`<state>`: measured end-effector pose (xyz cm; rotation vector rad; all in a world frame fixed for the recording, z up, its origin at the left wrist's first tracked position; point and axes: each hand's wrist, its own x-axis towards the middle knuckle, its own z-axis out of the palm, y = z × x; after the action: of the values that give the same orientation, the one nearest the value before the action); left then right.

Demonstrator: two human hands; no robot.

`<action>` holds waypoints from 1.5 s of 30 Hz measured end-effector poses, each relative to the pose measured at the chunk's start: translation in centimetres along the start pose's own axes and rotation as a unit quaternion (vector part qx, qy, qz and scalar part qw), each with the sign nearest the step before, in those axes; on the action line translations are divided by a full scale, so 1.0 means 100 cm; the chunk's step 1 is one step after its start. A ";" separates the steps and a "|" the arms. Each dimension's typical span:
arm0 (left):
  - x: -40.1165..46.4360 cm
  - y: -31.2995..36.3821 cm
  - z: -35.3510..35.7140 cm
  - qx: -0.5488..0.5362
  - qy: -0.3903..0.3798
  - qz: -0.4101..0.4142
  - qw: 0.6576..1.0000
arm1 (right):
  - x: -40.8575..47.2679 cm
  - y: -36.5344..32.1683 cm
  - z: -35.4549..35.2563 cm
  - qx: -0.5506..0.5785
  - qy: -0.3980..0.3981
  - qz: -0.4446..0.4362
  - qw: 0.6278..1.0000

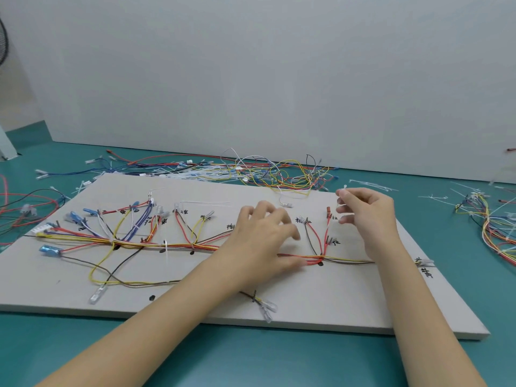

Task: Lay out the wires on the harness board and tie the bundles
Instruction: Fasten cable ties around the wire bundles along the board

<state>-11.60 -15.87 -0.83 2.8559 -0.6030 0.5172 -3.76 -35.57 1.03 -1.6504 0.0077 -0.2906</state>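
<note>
Teal tabletop [251, 356] against a plain grey wall carries a pale harness board [321, 305], with loose wires and spare ties [251, 171] heaped beyond the board's far edge.

Wire bundle [134, 244] runs along the board's middle from the left side, passes beneath the left hand [262, 241] and continues to a branching junction [321, 257] just past its fingertips. Branches rise to hand-marked positions on the board. One white tie [165, 248] already binds the trunk, well left of the left hand.

Left hand: fingers spread and lightly curved, palm down over the trunk; the thumb side lies against the red wires, holding nothing closed. Contact of the other fingertips cannot be confirmed.

Right hand [368, 216]: raised over the board beyond the junction, thumb and forefinger pinching a thin white cable tie [341, 195], remaining fingers loosely curled.

Assessment: wires are light, limp and springy; they will likely shift unless pressed flat. The tie is slim, flexible and probably slick. Best purchase appears to be on the trunk immediately beside the junction, with the tie held near its tail for threading under the bundle.
</note>
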 end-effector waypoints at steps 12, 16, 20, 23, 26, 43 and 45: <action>0.001 0.007 0.009 -0.190 -0.036 0.023 0.981 | -0.001 -0.002 -0.008 -0.035 -0.051 -0.052 0.997; 0.003 0.007 0.009 -0.198 -0.052 0.015 0.979 | -0.003 0.003 -0.001 -0.071 -0.095 -0.045 0.992; 0.004 0.007 0.009 -0.189 -0.066 0.014 0.980 | -0.005 0.003 0.002 -0.080 -0.128 -0.035 0.988; 0.005 0.006 0.009 -0.191 -0.062 0.008 0.980 | -0.006 0.003 0.004 -0.099 -0.138 -0.031 0.985; 0.005 0.006 0.006 -0.205 -0.065 0.001 0.977 | -0.007 0.002 0.003 -0.106 -0.137 -0.031 0.984; 0.006 0.013 0.009 -0.102 -0.109 -0.019 0.989 | -0.011 0.002 0.005 -0.159 -0.226 0.023 0.961; 0.006 0.013 0.010 -0.099 -0.110 -0.019 0.989 | -0.011 0.002 0.005 -0.160 -0.243 0.027 0.956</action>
<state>-11.32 -17.50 -1.40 2.7456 -0.5960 0.1267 -4.75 -34.92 0.60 -2.0030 -0.2852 0.1753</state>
